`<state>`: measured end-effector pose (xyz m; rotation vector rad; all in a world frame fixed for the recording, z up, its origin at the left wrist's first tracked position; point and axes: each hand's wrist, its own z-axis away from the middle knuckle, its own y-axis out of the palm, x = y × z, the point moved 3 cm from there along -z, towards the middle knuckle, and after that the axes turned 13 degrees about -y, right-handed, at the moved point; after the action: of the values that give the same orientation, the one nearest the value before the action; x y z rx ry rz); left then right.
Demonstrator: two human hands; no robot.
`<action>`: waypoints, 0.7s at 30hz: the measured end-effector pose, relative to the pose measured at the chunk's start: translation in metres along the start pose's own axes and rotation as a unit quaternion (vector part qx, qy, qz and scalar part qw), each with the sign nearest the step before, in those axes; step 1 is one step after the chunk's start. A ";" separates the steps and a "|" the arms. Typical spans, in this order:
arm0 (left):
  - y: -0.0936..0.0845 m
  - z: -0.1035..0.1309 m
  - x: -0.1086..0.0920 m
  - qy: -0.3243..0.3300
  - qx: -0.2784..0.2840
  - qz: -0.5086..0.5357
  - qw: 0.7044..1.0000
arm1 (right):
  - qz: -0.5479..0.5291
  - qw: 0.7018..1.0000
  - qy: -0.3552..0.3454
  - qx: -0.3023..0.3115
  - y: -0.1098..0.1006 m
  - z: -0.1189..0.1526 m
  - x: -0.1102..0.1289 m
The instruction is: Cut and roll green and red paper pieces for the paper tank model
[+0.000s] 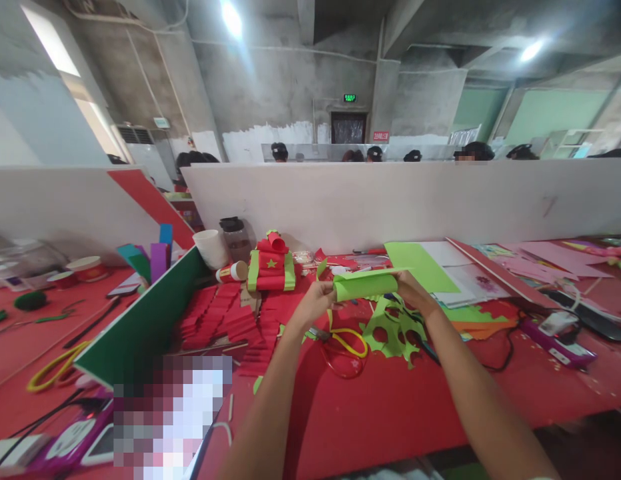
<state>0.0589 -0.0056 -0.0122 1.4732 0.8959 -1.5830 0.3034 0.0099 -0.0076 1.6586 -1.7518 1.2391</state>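
Note:
A light green sheet of paper (366, 287), curled into a loose roll, is stretched between my two hands above the red table. My left hand (317, 300) grips its left end with the fingers closed. At the right end my right hand (411, 291) pinches the paper, its fingers partly hidden behind it. Below lie green paper scraps with round holes cut out (390, 330) and scissors with yellow and red handles (347, 343). Left of my hands stands a red and green paper model (272, 265) with a star on its front.
Folded red paper strips (220, 317) spread over the left of the table, beside an upright green board (145, 320). Paper sheets (420, 267) lie at the right. A white partition (390, 200) runs behind; people's heads show beyond. A pixelated, bright screen (183, 413) lies front left.

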 end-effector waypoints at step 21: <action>-0.015 -0.009 0.007 0.077 -0.072 -0.066 0.992 | -0.047 0.995 -0.058 0.062 0.008 -0.008 0.004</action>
<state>0.0500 0.0088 -0.0200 1.4739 1.1936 -1.4795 0.2931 0.0134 -0.0021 1.8966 -1.6714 1.2525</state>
